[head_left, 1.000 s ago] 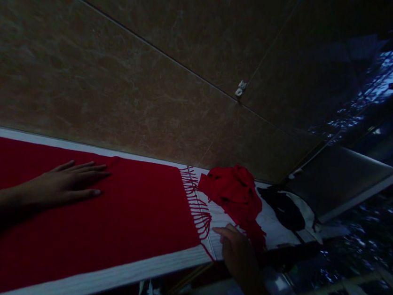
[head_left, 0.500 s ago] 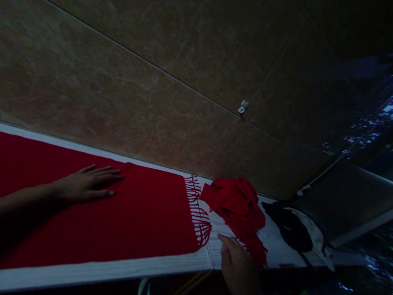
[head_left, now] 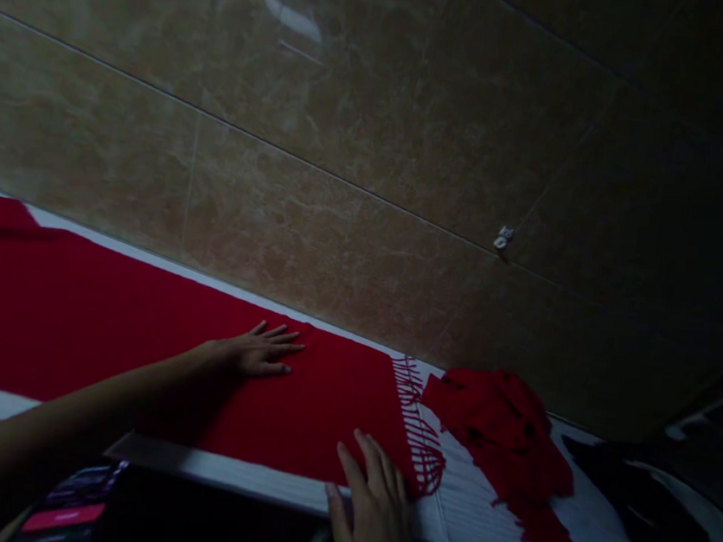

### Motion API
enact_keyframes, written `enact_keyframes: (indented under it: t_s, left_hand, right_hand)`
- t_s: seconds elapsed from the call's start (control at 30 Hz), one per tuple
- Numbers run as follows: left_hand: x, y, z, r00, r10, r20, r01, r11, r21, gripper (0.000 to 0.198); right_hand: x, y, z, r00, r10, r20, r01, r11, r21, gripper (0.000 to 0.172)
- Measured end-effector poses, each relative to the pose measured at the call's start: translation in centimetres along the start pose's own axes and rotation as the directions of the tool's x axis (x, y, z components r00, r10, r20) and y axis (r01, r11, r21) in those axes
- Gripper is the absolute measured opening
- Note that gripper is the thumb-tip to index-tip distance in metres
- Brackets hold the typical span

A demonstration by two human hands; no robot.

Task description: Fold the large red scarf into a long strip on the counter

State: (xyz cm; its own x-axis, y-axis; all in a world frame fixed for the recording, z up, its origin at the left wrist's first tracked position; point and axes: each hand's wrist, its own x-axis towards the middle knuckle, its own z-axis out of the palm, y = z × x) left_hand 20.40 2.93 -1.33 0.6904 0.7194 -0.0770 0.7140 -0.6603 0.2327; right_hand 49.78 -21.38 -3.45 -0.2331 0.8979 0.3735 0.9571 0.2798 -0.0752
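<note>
A long red scarf [head_left: 131, 341] lies flat on a white ledge [head_left: 234, 470] along a tiled wall. Its fringe [head_left: 418, 434] points right. My left hand [head_left: 257, 350] rests flat on the scarf near the wall, fingers spread and open. Down at the near corner of the scarf, beside the fringe, my right hand [head_left: 374, 503] lies with its fingers stretched out on the cloth and the ledge. A crumpled red cloth [head_left: 500, 426] sits just right of the fringe.
A brown marble-tiled wall [head_left: 349, 148] rises behind the ledge, with a small white clip [head_left: 504, 238] on a joint. A black and white garment [head_left: 647, 512] lies at the far right. The scene is dim, and dark objects sit below the ledge.
The view has swung left and down. My right hand has shifted from the bare ledge by the crumpled cloth to the scarf's near fringe corner. My left hand stays flat on the scarf.
</note>
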Motion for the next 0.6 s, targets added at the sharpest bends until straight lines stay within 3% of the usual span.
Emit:
enact_keyframes:
  t_s: [0.17,0.3,0.43,0.6]
  left_hand:
    - [-1.4,0.0,-0.7,0.993,-0.098,-0.059,0.094,0.993,-0.072,0.079]
    - [-3.8,-1.7,-1.7,0.972,-0.225,-0.071,0.223,0.974,-0.024,0.081]
    - [-7.7,-4.8,-3.0,0.925,-0.371,-0.077,0.372,0.928,0.002,0.084]
    - [-14.3,-9.6,-3.8,0.85,-0.513,-0.121,0.52,0.854,0.03,0.08]
  right_hand:
    - [0.1,-0.4,0.4,0.977,0.097,0.19,-0.093,0.995,-0.028,0.06]
    - [-0.4,-0.5,-0.1,0.941,0.125,0.314,-0.123,0.992,-0.025,0.063]
    - [-0.6,-1.1,-0.5,0.933,0.151,0.327,-0.143,0.989,-0.048,0.063]
    - [-0.8,-0.6,0.8,0.96,0.14,0.241,-0.118,0.988,-0.104,0.062]
